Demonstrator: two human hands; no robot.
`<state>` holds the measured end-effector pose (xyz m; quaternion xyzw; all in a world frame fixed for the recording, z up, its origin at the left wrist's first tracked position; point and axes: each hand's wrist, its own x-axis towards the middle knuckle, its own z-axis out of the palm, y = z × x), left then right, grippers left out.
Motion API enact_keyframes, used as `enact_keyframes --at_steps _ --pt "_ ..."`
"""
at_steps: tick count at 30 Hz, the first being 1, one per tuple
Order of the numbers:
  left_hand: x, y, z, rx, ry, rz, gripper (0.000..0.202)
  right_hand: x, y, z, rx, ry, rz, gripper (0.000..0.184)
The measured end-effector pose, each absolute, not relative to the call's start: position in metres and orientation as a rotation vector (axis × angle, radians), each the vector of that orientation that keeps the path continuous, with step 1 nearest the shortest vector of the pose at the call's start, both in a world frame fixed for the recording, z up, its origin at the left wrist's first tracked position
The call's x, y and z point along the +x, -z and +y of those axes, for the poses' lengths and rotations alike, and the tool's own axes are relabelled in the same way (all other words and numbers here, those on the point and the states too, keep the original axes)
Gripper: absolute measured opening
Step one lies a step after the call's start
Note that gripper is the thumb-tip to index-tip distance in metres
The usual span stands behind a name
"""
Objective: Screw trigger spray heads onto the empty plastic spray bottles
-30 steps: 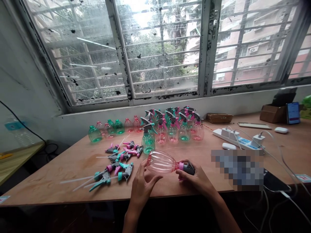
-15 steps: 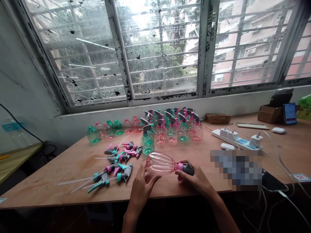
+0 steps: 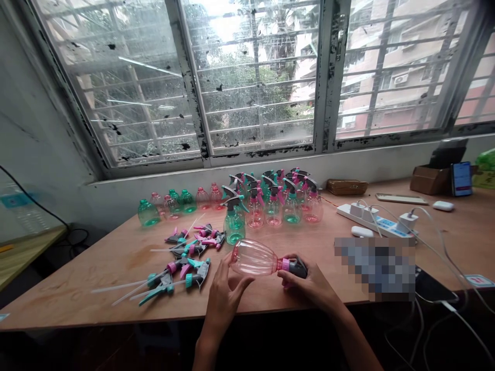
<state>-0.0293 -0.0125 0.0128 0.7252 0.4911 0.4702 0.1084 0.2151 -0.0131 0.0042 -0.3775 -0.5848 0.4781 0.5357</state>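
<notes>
A clear pink spray bottle (image 3: 255, 256) lies sideways in the air between my hands, over the table's front edge. My left hand (image 3: 226, 286) grips its base end, thumb below and fingers behind. At the other end, my right hand (image 3: 309, 286) is closed around the grey and pink spray head (image 3: 294, 267) at the bottle's neck; some of its fingers are hidden. Loose trigger spray heads (image 3: 174, 273) with straws lie to the left. Just behind the held bottle stands a green spray bottle (image 3: 234, 226) with its head on.
Several fitted spray bottles (image 3: 274, 214) stand behind, and bottles without heads (image 3: 149, 214) stand at the back left. A power strip (image 3: 375, 222) with cables, a black phone (image 3: 433, 286) and a cardboard box (image 3: 425, 180) are at the right.
The view has shifted very slightly. Both hands keep their hold on the pink spray bottle, with hardly any visible movement.
</notes>
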Motion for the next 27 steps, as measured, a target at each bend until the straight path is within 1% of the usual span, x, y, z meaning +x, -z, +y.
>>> enact_keyframes --at_steps 3,7,13,17,21,23,27 --pt "-0.0294 -0.0143 -0.0120 2.107 -1.386 1.424 0.046 0.2153 -0.0039 -0.0129 -0.897 -1.143 -1.389 0.040" --pt "-0.0301 -0.0101 -0.0076 2.150 -1.423 1.395 0.044 0.2145 -0.0032 -0.0121 -0.870 -1.175 -1.335 0.041" --pt "-0.0316 -0.0099 -0.0093 2.146 -1.380 1.453 0.056 0.2140 -0.0039 -0.0127 -0.881 -1.167 -1.347 0.043" --pt "-0.0324 -0.0116 -0.0100 2.129 -1.380 1.436 0.046 0.2143 -0.0050 -0.0135 -0.886 -1.139 -1.357 0.043" --pt "-0.0323 -0.0093 -0.0073 2.169 -1.432 1.440 0.046 0.2138 -0.0043 -0.0127 -0.890 -1.122 -1.340 0.043" --pt "-0.0319 -0.0089 -0.0069 2.185 -1.452 1.468 0.048 0.2134 -0.0039 -0.0122 -0.883 -1.128 -1.337 0.044" --pt "-0.0311 -0.0111 -0.0093 2.187 -1.384 1.472 0.058 0.2127 -0.0047 -0.0130 -0.871 -1.142 -1.346 0.043"
